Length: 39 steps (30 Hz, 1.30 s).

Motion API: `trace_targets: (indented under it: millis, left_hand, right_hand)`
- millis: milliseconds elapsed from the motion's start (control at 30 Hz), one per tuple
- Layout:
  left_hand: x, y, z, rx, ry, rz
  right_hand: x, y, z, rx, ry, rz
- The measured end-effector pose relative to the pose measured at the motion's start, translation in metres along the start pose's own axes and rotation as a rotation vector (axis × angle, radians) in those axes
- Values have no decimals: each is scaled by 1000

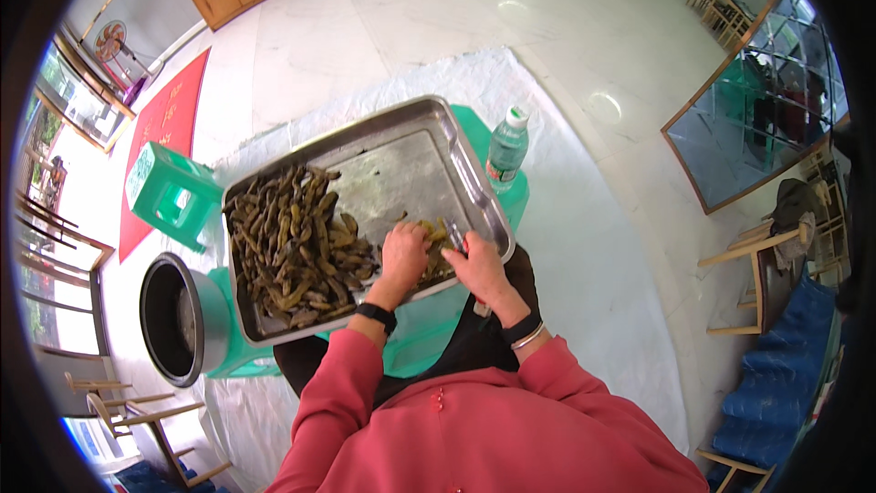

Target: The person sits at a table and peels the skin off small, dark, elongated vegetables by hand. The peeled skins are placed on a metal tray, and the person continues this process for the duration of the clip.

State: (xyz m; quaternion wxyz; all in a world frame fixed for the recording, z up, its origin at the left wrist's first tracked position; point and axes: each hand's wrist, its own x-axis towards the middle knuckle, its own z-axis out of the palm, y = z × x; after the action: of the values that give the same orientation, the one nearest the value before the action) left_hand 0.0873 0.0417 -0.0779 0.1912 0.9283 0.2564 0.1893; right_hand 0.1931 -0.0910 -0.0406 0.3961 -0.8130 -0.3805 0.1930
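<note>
A steel tray [390, 178] with raised rims lies tilted before me. Heaped in its left half are dark brown, finger-like pods or roots [294, 239]; which they are, I cannot tell. My left hand [404, 255], bent at the fingers, pinches a yellowish-brown piece [432, 229] low in the tray's right half. Close beside it, my right hand [482, 270] grips red-handled shears [457, 238], their metal blades pointing toward that piece. More small pieces [438, 266] lie beneath both hands, partly hidden by them.
Green plastic stools [472, 127] stand under and around the tray. One carries a water bottle [508, 149] at the tray's right. A black-rimmed tub [181, 318] and another green stool [171, 192] are on the left. White sheeting [582, 274] covers the floor; wooden chairs [756, 274] stand at right.
</note>
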Motion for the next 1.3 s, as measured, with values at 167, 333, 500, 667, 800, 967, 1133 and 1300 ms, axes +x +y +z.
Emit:
trace_targets:
  millis: [167, 333, 500, 667, 800, 967, 1133, 1300]
  left_hand:
    - [-2, 4, 5, 103, -15, 96]
    - [-4, 3, -5, -185, 42, -112]
    - [-21, 6, -45, -1473, -208, -735]
    - [-43, 8, -73, -1705, -183, -774]
    - [-55, 7, -76, -1716, -143, -804]
    - [-60, 4, -72, -1693, -73, -829]
    - [-64, 7, -71, -1752, -80, -805]
    - [-65, 18, -77, -1781, -92, -787]
  right_hand:
    - [0, -1, 1, -8, -11, 34]
    - [-2, 2, 2, 17, 12, -9]
    - [2, -1, 3, 165, 31, -36]
    - [0, -16, 6, 62, -85, -101]
    - [-9, -33, 12, -65, -94, -238]
    - [-22, -42, 18, -69, -55, -379]
    - [-26, -43, 23, -162, -46, -397]
    - [-28, -41, 25, -229, -5, -437]
